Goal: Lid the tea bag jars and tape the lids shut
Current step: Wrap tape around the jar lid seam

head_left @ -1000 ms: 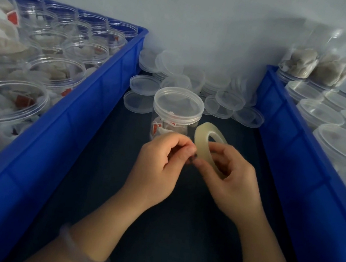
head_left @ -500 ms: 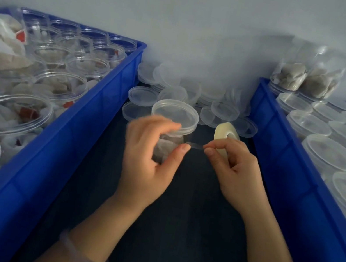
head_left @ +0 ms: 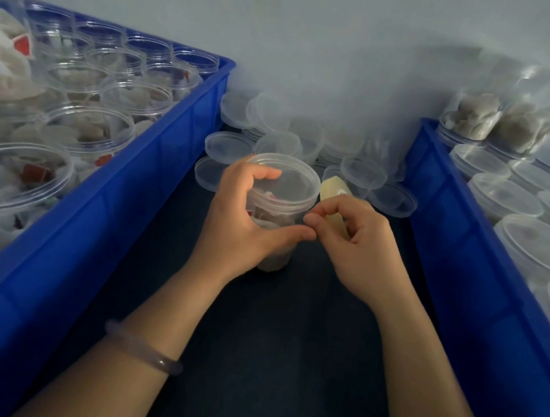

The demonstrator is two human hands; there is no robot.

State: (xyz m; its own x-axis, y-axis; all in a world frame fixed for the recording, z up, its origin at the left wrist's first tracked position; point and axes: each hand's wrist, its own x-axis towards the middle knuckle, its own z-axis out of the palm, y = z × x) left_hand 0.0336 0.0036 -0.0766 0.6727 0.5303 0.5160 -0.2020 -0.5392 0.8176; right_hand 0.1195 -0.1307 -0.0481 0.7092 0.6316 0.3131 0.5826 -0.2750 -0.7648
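Note:
A clear lidded jar (head_left: pixel 288 188) with tea bags inside stands on the dark table between two blue crates. My left hand (head_left: pixel 239 227) curls round its near side, with the forefinger on the lid's rim and the thumb stretched across the jar's front. My right hand (head_left: pixel 351 244) holds a pale yellowish roll of tape (head_left: pixel 333 191) just to the right of the jar, and its fingertips meet my left thumb at the jar's wall. The tape strip itself is too thin to make out.
The left blue crate (head_left: pixel 113 202) holds several open jars of tea bags. The right blue crate (head_left: pixel 451 239) holds several lidded jars. Loose clear lids (head_left: pixel 229 145) lie piled behind the jar against the wall. Clear bags of tea bags (head_left: pixel 495 115) stand at the back right.
Both hands have moved forward from in front of the jar onto it. The left hand went from pulling the tape's end to wrapping round the jar; the roll came up beside the lid.

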